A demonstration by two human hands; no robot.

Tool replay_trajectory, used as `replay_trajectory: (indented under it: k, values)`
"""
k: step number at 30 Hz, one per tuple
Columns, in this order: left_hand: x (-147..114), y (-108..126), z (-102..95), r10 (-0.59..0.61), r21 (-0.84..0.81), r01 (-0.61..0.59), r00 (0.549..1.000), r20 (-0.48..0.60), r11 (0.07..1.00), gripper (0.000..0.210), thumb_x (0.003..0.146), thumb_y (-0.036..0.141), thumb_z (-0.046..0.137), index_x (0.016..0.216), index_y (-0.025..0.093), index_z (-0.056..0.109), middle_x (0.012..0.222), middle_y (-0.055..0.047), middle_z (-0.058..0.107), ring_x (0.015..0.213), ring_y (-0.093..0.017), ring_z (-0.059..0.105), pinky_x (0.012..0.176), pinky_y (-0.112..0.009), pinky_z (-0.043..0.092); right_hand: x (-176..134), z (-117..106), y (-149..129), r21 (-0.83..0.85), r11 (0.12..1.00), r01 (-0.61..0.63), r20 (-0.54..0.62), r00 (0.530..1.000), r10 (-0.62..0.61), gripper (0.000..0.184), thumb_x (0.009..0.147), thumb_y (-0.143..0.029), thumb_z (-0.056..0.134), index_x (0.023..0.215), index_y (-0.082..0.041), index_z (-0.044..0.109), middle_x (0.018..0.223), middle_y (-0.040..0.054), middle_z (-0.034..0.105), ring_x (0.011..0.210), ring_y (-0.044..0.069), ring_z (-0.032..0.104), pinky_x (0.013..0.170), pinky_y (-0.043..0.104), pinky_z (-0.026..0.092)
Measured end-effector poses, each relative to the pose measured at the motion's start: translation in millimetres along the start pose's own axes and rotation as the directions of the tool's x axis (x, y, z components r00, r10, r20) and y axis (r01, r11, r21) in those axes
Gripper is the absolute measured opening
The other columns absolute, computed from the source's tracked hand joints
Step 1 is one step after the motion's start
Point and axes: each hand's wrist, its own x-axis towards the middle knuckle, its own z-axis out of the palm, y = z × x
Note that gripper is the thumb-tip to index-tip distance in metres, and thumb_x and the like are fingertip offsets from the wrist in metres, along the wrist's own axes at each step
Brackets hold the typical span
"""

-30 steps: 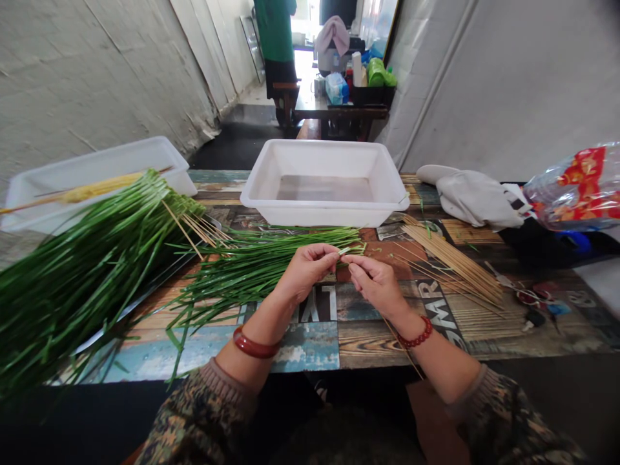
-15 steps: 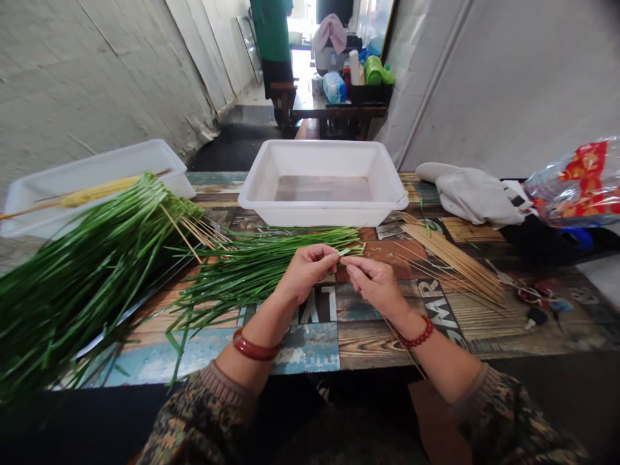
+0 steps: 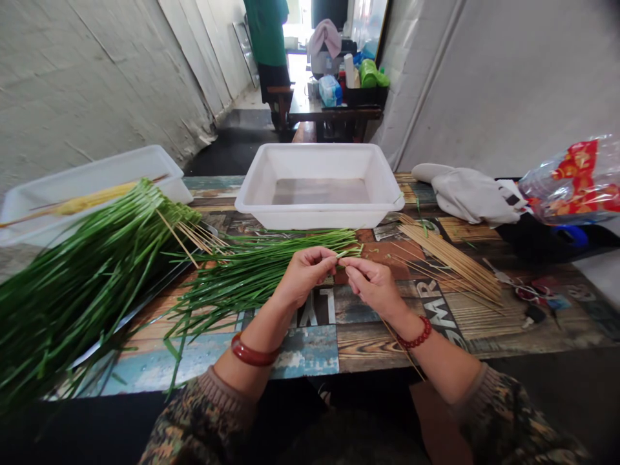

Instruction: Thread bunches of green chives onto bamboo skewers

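Observation:
My left hand [image 3: 307,274] is closed in a pinch on the pale end of a green chive, above a loose spread of long chives [image 3: 227,284]. Fingertip to fingertip with it, my right hand [image 3: 372,284] pinches a thin wooden skewer [image 3: 411,360], whose shaft runs back under the wrist towards the table edge. The skewer's tip is hidden between the fingers. To the right lies a fanned pile of bare skewers [image 3: 453,265]. On the left, a thick heap of chives [image 3: 68,278] has several skewers [image 3: 198,236] sticking out of its cut ends.
A white plastic tub [image 3: 320,216] stands at the table's far side. Another white tub [image 3: 167,165], far left, holds yellow skewered food [image 3: 97,197]. A light cap [image 3: 472,194], a plastic bag [image 3: 576,184] and keys [image 3: 533,315] are right. A person in green [image 3: 268,39] stands beyond.
The view has tilted and shifted slightly. Both hands keep the same pinch, with their fingertips still together; the things on the table lie as before.

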Motion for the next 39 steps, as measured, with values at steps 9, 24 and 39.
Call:
replay_trajectory:
  k: [9,24,39]
  values:
    - [-0.6,1.5,1.4,0.039,0.102,-0.038,0.999,0.0,0.994,0.026,0.074,0.036,0.072,0.076,0.011,0.067,0.058,0.003,0.055,0.044,-0.003,0.036,0.042,-0.017,0.027,1.6,0.0,2.6,0.017,1.0,-0.004,0.016,1.0,0.004,0.028,0.088,-0.036,0.052,0.098,-0.015,0.068,0.048,-0.0075,0.047,0.037,0.006,0.035,0.038,0.019,0.03]
    - [-2.2,2.9,1.9,-0.067,-0.045,0.07,0.996,0.051,0.997,0.026,0.076,0.037,0.071,0.075,0.013,0.062,0.063,0.001,0.063,0.041,-0.002,0.042,0.04,-0.015,0.026,1.1,-2.7,1.3,-0.063,0.997,0.051,0.036,0.998,-0.049,0.027,0.091,-0.038,0.052,0.095,-0.016,0.067,0.051,-0.006,0.05,0.038,0.006,0.038,0.038,0.018,0.031]
    - [-3.9,4.3,3.3,-0.089,-0.011,0.09,0.994,0.068,0.996,0.026,0.075,0.035,0.068,0.067,0.012,0.06,0.052,0.004,0.053,0.037,-0.001,0.033,0.037,-0.014,0.02,0.2,-4.7,4.8,-0.189,0.971,0.146,0.008,0.989,-0.147,0.024,0.091,-0.035,0.054,0.085,-0.015,0.066,0.052,-0.0047,0.053,0.046,0.008,0.048,0.049,0.02,0.038]
